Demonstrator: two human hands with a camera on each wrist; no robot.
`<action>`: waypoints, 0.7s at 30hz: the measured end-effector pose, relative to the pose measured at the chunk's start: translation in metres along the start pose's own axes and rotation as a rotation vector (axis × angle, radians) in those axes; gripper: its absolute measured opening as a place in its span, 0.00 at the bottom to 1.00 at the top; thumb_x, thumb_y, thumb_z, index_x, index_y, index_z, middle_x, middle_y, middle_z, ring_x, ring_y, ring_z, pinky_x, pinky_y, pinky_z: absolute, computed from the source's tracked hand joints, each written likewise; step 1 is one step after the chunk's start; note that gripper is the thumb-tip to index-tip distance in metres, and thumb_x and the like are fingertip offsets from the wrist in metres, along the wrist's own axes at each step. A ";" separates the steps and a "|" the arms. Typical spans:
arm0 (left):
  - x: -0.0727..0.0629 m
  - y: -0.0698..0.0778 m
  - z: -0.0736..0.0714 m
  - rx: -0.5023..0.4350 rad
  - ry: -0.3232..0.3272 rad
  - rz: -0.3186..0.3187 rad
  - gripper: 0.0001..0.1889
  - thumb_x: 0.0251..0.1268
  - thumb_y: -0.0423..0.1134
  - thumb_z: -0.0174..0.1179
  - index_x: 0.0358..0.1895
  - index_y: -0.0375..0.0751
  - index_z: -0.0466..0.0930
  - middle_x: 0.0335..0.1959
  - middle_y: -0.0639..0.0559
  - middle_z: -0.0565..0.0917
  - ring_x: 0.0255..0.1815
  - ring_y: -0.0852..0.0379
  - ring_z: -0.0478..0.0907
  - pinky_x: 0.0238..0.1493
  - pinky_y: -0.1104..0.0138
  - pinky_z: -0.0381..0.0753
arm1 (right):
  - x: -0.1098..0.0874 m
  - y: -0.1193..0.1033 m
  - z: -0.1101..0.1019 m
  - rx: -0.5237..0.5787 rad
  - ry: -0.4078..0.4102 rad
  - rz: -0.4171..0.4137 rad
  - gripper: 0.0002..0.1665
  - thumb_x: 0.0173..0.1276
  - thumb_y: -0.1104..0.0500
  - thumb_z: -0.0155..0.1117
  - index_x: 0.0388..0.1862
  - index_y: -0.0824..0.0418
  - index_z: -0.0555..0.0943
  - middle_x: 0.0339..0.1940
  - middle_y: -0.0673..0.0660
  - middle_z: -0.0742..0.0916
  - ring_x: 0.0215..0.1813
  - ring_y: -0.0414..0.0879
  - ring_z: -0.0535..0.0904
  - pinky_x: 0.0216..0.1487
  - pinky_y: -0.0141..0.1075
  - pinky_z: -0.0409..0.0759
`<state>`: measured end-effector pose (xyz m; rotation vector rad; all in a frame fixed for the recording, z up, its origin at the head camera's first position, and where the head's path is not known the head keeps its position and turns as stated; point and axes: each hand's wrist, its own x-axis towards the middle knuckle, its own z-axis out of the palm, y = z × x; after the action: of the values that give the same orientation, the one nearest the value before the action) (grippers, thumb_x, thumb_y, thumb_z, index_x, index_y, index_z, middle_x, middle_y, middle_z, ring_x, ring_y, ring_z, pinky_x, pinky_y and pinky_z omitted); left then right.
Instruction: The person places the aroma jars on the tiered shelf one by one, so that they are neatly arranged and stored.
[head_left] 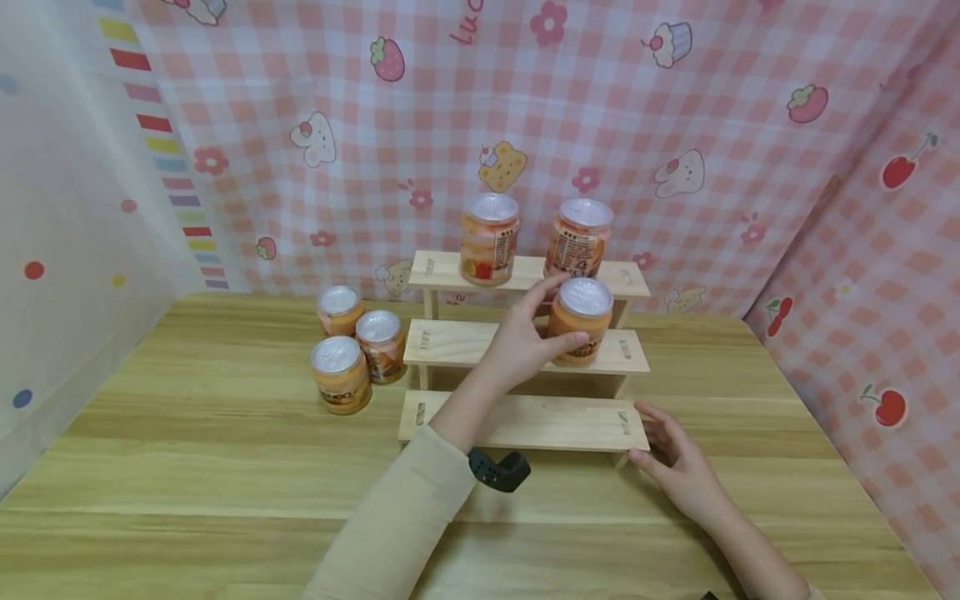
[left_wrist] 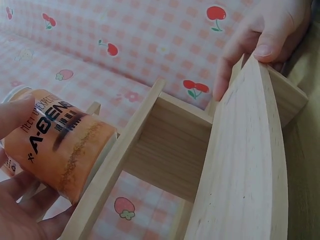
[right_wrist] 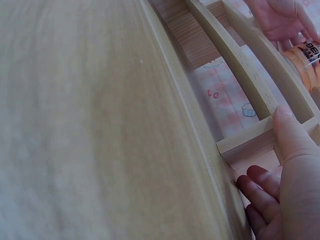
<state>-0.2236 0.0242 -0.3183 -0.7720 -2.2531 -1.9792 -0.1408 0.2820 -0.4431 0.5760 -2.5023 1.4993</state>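
My left hand [head_left: 520, 337] grips an orange can [head_left: 581, 321] with a silvery lid, upright at the right part of the stand's middle step. In the left wrist view, dark lettering shows on this can [left_wrist: 60, 140], whose base is right at the step's edge. The pale wooden three-step display stand [head_left: 525, 421] is held at the right end of its bottom step by my right hand [head_left: 678, 467], thumb at the front corner and fingers round the end. Two more cans, one left [head_left: 489, 242] and one right [head_left: 581, 236], stand on the top step.
Left of the stand, three similar cans [head_left: 342, 379] are grouped on the wood-grain table [head_left: 225, 467]. A pink checked cloth [head_left: 465, 108] hangs behind, another [head_left: 870, 275] at the right. A dark strap device [head_left: 501, 471] is at my left wrist.
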 end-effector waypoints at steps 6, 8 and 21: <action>0.003 -0.009 0.000 0.026 -0.012 -0.009 0.39 0.59 0.38 0.68 0.73 0.50 0.59 0.63 0.46 0.71 0.59 0.50 0.71 0.54 0.63 0.76 | 0.000 0.001 -0.001 -0.008 -0.003 0.017 0.36 0.65 0.70 0.63 0.70 0.65 0.62 0.52 0.67 0.80 0.53 0.32 0.74 0.54 0.21 0.68; 0.003 -0.009 0.000 0.036 -0.016 -0.008 0.39 0.59 0.39 0.68 0.73 0.52 0.59 0.63 0.47 0.71 0.60 0.51 0.71 0.54 0.63 0.75 | 0.000 0.002 -0.002 -0.013 -0.004 0.022 0.36 0.65 0.70 0.63 0.70 0.65 0.62 0.53 0.67 0.80 0.53 0.32 0.74 0.54 0.21 0.68; -0.001 -0.004 -0.006 0.110 -0.036 -0.051 0.40 0.60 0.46 0.67 0.74 0.55 0.56 0.63 0.48 0.71 0.62 0.53 0.69 0.56 0.63 0.74 | 0.000 0.001 0.000 0.010 -0.001 -0.012 0.36 0.64 0.72 0.63 0.69 0.68 0.62 0.51 0.69 0.81 0.53 0.32 0.75 0.53 0.21 0.68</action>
<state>-0.2261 0.0175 -0.3216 -0.7517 -2.4018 -1.8570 -0.1414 0.2823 -0.4439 0.5922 -2.4886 1.5092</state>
